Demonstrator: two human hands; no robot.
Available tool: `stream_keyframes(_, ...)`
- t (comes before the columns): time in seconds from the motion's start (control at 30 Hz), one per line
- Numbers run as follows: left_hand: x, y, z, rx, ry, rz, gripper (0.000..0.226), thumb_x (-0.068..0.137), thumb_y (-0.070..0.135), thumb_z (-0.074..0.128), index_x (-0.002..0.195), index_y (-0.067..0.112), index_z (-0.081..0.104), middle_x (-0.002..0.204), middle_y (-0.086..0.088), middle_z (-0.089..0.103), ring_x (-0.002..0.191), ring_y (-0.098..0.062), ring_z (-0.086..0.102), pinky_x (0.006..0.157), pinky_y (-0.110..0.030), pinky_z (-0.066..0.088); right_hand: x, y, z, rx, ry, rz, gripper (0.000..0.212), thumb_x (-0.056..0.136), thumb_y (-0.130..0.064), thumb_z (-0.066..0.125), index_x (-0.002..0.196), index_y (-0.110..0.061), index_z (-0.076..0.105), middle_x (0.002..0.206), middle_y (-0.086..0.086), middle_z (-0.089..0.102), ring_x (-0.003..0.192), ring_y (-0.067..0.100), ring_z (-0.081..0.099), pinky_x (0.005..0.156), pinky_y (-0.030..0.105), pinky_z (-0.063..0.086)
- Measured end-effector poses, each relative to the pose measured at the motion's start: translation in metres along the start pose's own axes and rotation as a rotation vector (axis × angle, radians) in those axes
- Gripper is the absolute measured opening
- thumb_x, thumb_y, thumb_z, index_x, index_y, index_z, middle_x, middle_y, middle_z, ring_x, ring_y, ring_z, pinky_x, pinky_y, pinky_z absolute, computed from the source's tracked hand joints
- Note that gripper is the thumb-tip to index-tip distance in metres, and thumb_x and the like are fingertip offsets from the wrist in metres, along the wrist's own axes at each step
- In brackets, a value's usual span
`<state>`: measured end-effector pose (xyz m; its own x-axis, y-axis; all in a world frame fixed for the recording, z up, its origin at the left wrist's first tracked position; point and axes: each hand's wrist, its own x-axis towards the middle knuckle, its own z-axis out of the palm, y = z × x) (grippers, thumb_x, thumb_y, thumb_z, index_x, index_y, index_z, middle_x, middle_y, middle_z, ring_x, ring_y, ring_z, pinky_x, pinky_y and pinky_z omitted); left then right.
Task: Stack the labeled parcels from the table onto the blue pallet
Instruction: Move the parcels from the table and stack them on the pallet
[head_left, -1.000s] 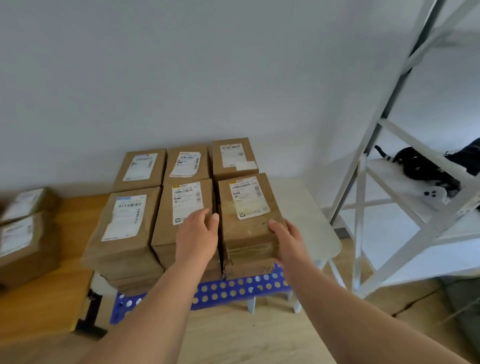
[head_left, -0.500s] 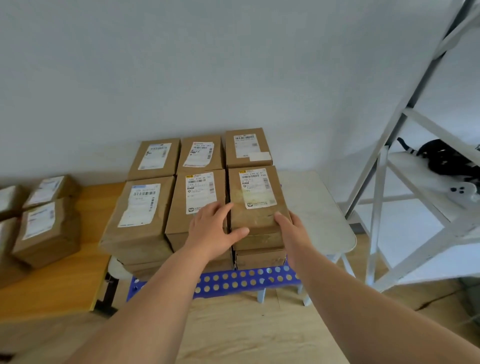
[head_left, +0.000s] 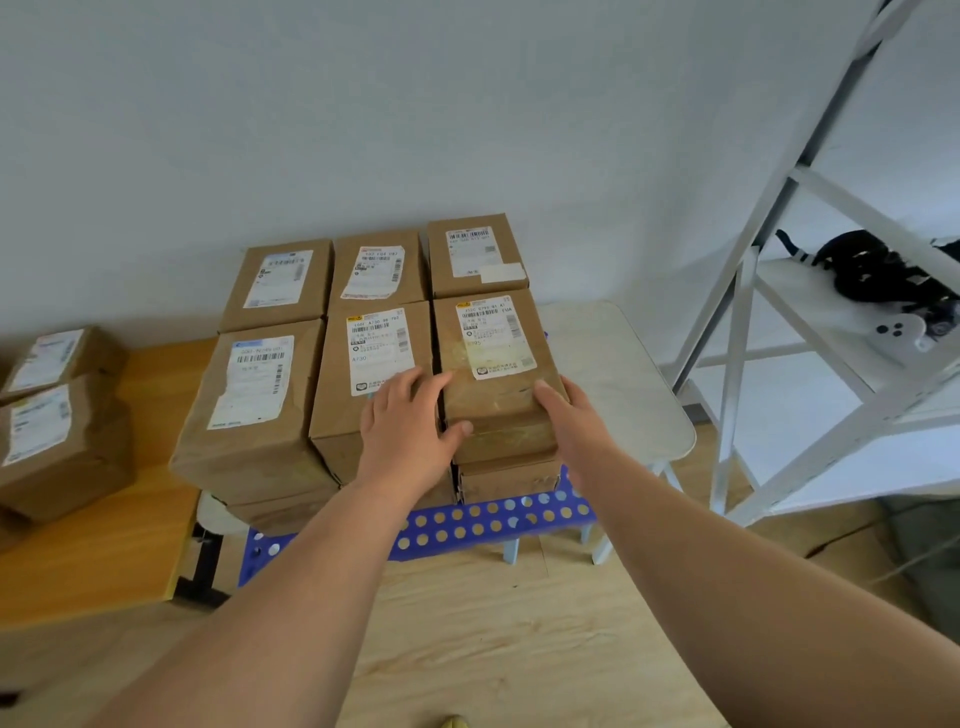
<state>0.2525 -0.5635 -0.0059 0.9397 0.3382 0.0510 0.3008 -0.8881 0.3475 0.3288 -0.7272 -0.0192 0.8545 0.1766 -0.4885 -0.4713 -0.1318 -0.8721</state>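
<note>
Brown kraft paper wraps the front-right labelled parcel (head_left: 498, 374), and both bare forearms reach forward and down to it. The left hand (head_left: 408, 423) lies flat with its fingers nearly straight along the parcel's left edge, partly over the seam with the neighbouring middle-front brown parcel (head_left: 374, 379), while its thumb presses on the near front face. The right hand (head_left: 569, 415) cups the parcel's near right corner, fingers bent around the right side; how far they wrap is hidden. Between the two hands the parcel sits on top of another brown box, level with the top layer. Beyond the fingertips stand three more labelled brown parcels in the back row, and left of the left hand sits the front-left brown parcel (head_left: 254, 400). Below the wrists the perforated blue plastic pallet (head_left: 493, 522) shows its front edge. Far left of the left hand, further brown parcels (head_left: 57, 415) rest on the orange wooden table (head_left: 104, 545).
</note>
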Motion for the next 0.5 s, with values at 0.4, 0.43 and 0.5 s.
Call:
stream_keyframes(0.4,-0.011,0.015,0.013,0.127,0.138,0.19,0.067,0.089,0.036,0.065,0.147,0.029,0.033,0.154,0.006,0.027,0.148,-0.018,0.01,0.118,-0.043,-0.002,-0.014,0.025,0.014,0.282,0.232,0.365,0.11,0.065,-0.092,0.038,0.148,-0.021,0.032,0.135,0.005,0.048,0.12,0.03,0.049,0.1,0.048,0.044)
stream_keyframes(0.43,-0.01,0.015,0.013,0.125,0.131,0.182,0.064,0.091,0.035,0.063,0.147,0.03,0.034,0.154,0.007,0.028,0.147,-0.017,0.012,0.118,-0.042,-0.003,-0.015,0.025,0.015,0.322,0.207,0.375,0.105,0.071,-0.09,0.039,0.148,-0.02,0.033,0.127,0.006,0.051,0.115,0.03,0.052,0.098,0.045,0.045)
stream_keyframes(0.5,-0.009,0.014,0.014,0.119,0.134,0.166,0.057,0.094,0.032,0.059,0.146,0.032,0.037,0.154,0.008,0.03,0.146,-0.015,0.015,0.118,-0.041,-0.004,-0.015,0.024,0.015,0.354,0.179,0.367,0.096,0.077,-0.085,0.04,0.146,-0.018,0.036,0.105,0.007,0.053,0.108,0.028,0.054,0.1,0.044,0.045)
